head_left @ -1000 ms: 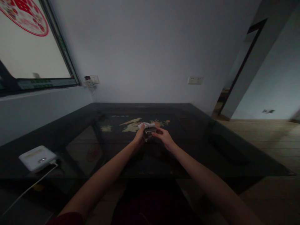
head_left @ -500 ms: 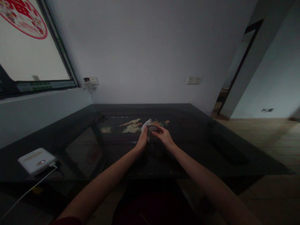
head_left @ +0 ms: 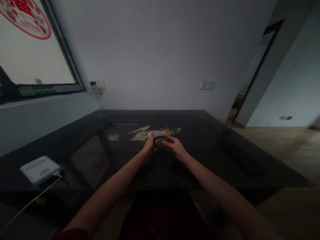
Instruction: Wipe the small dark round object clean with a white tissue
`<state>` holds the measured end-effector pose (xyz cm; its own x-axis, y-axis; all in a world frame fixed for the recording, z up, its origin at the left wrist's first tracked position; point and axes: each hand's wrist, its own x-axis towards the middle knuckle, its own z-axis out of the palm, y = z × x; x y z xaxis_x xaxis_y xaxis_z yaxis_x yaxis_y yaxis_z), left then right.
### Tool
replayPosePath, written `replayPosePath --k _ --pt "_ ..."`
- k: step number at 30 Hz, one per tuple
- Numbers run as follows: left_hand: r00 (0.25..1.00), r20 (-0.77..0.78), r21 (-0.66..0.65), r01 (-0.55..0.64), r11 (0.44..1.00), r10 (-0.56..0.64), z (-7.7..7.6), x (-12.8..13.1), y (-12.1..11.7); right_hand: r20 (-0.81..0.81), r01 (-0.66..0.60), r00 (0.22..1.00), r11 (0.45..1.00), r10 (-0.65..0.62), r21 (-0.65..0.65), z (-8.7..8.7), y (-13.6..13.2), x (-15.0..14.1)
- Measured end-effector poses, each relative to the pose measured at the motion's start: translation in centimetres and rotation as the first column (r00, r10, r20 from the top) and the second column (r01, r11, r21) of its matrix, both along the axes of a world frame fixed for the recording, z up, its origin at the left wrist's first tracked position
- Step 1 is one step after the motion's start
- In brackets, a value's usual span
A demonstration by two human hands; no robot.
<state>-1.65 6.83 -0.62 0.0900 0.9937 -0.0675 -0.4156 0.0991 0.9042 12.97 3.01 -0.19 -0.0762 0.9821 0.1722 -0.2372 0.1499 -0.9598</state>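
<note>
We're holding a small, shiny dark object centrally over the glossy table; contact unclear. Left hand is gripping its side plus white tissue, right hand is pinching the opposite edge, probably steadying it. Our fingers are hiding its edges. White box is sitting left, cable trailing.

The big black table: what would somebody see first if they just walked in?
Probably the bright red round decoration on the window, up in the left corner. Next, the white box with a cable, on the table at the left. Then the two hands, left and right, holding a small see-through thing in the middle.
</note>
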Motion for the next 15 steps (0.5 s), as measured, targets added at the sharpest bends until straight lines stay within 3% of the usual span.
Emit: replayPosePath --k 4,7,12,15 --pt "0.962 0.268 -0.053 0.072 0.996 -0.056 0.7 1.0 -0.7 -0.122 -0.029 0.992 0.999 0.025 -0.033 -0.1 0.4 0.0" --pt "0.945 0.324 -0.035 0.063 0.997 -0.049 0.8 1.9 -1.5 -0.141 0.013 0.99 0.999 -0.018 -0.032 -0.3 0.9 0.2" --pt "0.983 0.184 0.02 0.012 1.0 -0.016 0.0 2.7 -2.8 -0.018 0.149 0.989 0.987 -0.148 0.064 -0.7 1.4 0.5" --pt "0.996 0.007 0.175 -0.089 0.981 0.089 -0.1 2.5 -3.3 0.064 0.168 0.982 0.978 -0.177 0.12 -0.7 1.3 0.5"
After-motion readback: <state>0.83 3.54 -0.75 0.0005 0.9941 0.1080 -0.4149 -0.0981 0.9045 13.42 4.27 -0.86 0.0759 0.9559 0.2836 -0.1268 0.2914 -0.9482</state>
